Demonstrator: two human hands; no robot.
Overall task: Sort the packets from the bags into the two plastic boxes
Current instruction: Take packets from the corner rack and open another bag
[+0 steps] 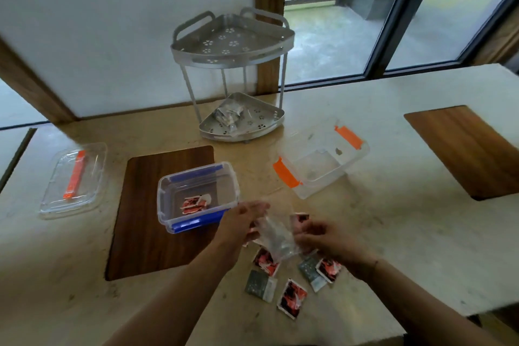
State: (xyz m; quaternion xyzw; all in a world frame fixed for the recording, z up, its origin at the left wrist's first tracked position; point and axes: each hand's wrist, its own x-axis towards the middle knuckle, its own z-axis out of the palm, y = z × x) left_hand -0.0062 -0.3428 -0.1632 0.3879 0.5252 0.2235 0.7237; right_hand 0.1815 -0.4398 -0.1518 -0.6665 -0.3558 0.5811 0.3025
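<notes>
Both my hands hold a clear plastic bag point(273, 239) over the counter. My left hand point(241, 223) grips its left side, and my right hand point(323, 236) grips its right side together with a red packet point(300, 218). Below the bag lie several loose packets: red ones point(292, 297) point(265, 260) point(329, 269) and grey-green ones point(259, 285) point(310, 271). The blue-clipped clear box point(168, 199) stands to the left with red packets point(195, 203) inside. The orange-clipped clear box point(348, 160) sits to the back right.
A grey two-tier corner rack point(233, 45) stands at the back with another bag of packets point(229, 115) on its lower shelf. A clear lid with an orange clip point(74, 177) lies far left. Dark wooden inlays point(143, 233) point(466, 149) are set in the counter.
</notes>
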